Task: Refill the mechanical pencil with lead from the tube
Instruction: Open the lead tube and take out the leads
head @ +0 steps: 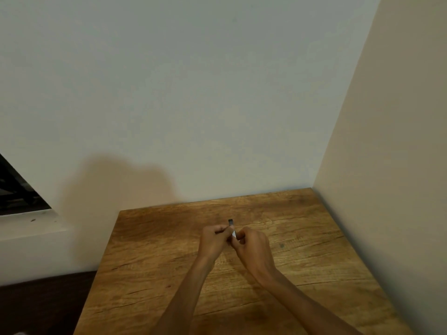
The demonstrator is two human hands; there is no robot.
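Wooden table [169,250]: our left hand [214,240] pinches the pencil [221,230], right hand [254,245] grips the tube [231,228]; next, we judge, steady lead feeding.

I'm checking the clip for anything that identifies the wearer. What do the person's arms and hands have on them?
Nothing shows: the left hand and right hand are bare, with no rings, watch or gloves visible, and both forearms are bare, with no sleeves in view.

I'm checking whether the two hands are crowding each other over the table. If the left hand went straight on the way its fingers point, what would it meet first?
Most likely the small grey tube held between both hands, then the right hand just behind it. The left hand points right; depth is unclear.
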